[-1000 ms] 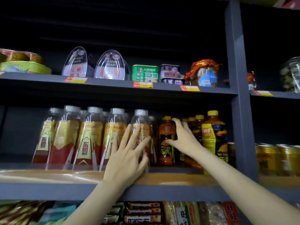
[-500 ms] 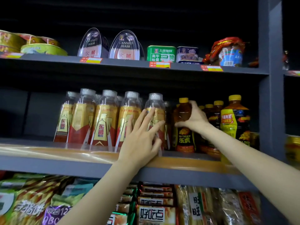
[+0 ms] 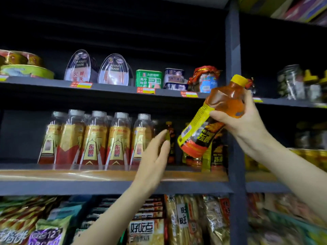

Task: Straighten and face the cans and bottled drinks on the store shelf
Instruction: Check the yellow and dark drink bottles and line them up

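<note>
Bottle [image 3: 215, 115] tilted, right of centre | right hand [image 3: 242, 119] clamped on it | left hand [image 3: 154, 156] fingers straight, empty | advice: set upright, label forward

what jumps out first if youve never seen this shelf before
The right hand grips a tilted yellow-capped orange drink bottle, lifted clear of the middle shelf. To its left stands a row of clear red-and-gold bottles, with the open left hand reaching toward the shelf beside them.

"东鹏" on clear bottles [image 3: 92, 138]; "HAM" on tins [image 3: 114, 70].
</note>
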`<state>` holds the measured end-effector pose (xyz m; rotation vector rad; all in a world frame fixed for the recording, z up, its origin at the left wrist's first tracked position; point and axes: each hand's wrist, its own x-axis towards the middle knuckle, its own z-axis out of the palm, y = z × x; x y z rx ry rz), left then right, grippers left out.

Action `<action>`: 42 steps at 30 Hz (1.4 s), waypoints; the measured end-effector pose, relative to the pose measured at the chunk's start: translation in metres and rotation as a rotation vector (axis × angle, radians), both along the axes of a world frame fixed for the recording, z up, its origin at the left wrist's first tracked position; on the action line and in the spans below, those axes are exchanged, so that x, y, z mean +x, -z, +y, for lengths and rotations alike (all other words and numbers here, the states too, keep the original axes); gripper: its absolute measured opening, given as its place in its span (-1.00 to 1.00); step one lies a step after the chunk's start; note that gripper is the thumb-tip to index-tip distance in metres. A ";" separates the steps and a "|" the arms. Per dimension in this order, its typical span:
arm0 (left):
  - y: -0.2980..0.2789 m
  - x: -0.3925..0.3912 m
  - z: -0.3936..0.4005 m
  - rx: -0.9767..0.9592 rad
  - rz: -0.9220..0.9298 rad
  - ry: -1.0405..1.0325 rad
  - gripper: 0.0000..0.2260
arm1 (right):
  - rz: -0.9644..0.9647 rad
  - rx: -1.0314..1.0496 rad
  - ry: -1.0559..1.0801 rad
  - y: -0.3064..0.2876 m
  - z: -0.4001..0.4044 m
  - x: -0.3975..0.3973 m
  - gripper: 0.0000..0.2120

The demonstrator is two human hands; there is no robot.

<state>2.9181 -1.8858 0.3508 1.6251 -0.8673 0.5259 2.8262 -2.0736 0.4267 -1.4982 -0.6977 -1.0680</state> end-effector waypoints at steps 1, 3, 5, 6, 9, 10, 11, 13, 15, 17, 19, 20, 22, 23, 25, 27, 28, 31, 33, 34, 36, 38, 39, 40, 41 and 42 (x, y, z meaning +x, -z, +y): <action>-0.004 -0.013 -0.007 -0.063 0.207 0.213 -0.72 | 0.029 0.058 -0.087 0.001 0.002 -0.004 -0.04; -0.002 -0.036 -0.014 -0.134 0.342 0.452 -0.62 | 0.080 0.144 -0.210 0.003 0.007 -0.012 -0.10; 0.000 -0.051 -0.011 -0.246 0.305 0.563 -0.52 | 0.112 0.173 -0.236 0.008 0.010 -0.018 -0.18; 0.002 -0.063 -0.005 -0.273 0.251 0.560 -0.49 | 0.139 0.162 -0.225 0.011 0.011 -0.020 -0.24; -0.006 -0.067 0.006 -0.313 -0.032 0.332 -0.45 | 0.306 0.159 -0.215 0.019 0.009 -0.027 -0.43; -0.010 -0.068 0.011 -0.261 -0.145 0.219 -0.45 | 0.393 0.205 -0.274 0.021 0.008 -0.029 -0.50; -0.013 -0.070 0.016 -0.206 -0.251 0.137 -0.43 | 0.477 0.277 -0.371 0.022 0.009 -0.029 -0.59; -0.014 -0.080 0.021 -0.081 -0.399 0.070 -0.39 | 0.591 0.415 -0.542 0.026 0.011 -0.028 -0.66; -0.011 -0.086 0.023 -0.016 -0.428 0.050 -0.34 | 0.635 0.522 -0.580 0.035 0.017 -0.025 -0.58; -0.007 -0.090 0.023 -0.041 -0.377 0.064 -0.31 | 0.639 0.582 -0.568 0.045 0.023 -0.021 -0.61; -0.002 -0.095 0.024 -0.078 -0.247 0.126 -0.33 | 0.596 0.614 -0.568 0.049 0.027 -0.021 -0.64; -0.001 -0.097 0.024 -0.091 -0.142 0.171 -0.35 | 0.568 0.614 -0.560 0.049 0.027 -0.021 -0.61; -0.001 -0.096 0.026 -0.148 0.103 0.339 -0.35 | 0.500 0.571 -0.513 0.047 0.027 -0.019 -0.52; -0.002 -0.093 0.026 -0.197 0.241 0.438 -0.36 | 0.455 0.538 -0.477 0.046 0.028 -0.019 -0.49; -0.004 -0.088 0.027 -0.261 0.469 0.561 -0.47 | 0.351 0.459 -0.412 0.045 0.028 -0.019 -0.41; -0.002 -0.084 0.025 -0.278 0.528 0.575 -0.54 | 0.292 0.396 -0.389 0.045 0.027 -0.022 -0.37; -0.002 -0.082 0.024 -0.303 0.496 0.555 -0.56 | 0.299 0.377 -0.384 0.045 0.026 -0.023 -0.36; -0.005 -0.079 0.027 -0.293 0.189 0.351 -0.54 | 0.469 0.376 -0.400 0.042 0.020 -0.027 -0.47; -0.009 -0.080 0.032 -0.105 -0.132 0.123 -0.48 | 0.582 0.467 -0.507 0.039 0.018 -0.028 -0.58; -0.010 -0.082 0.033 -0.018 -0.246 0.079 -0.46 | 0.601 0.514 -0.544 0.038 0.018 -0.028 -0.63; -0.010 -0.081 0.032 0.044 -0.285 0.090 -0.43 | 0.583 0.598 -0.551 0.040 0.019 -0.024 -0.69; -0.008 -0.080 0.030 -0.018 -0.102 0.168 -0.45 | 0.522 0.615 -0.524 0.043 0.019 -0.019 -0.60; -0.008 -0.077 0.030 -0.080 0.064 0.260 -0.47 | 0.483 0.597 -0.502 0.044 0.020 -0.017 -0.53; -0.008 -0.074 0.029 -0.151 0.253 0.380 -0.45 | 0.437 0.570 -0.476 0.044 0.020 -0.016 -0.47; -0.008 -0.070 0.030 -0.212 0.420 0.487 -0.43 | 0.390 0.526 -0.453 0.043 0.020 -0.017 -0.43; -0.007 -0.068 0.031 -0.245 0.515 0.563 -0.43 | 0.349 0.469 -0.431 0.041 0.020 -0.018 -0.40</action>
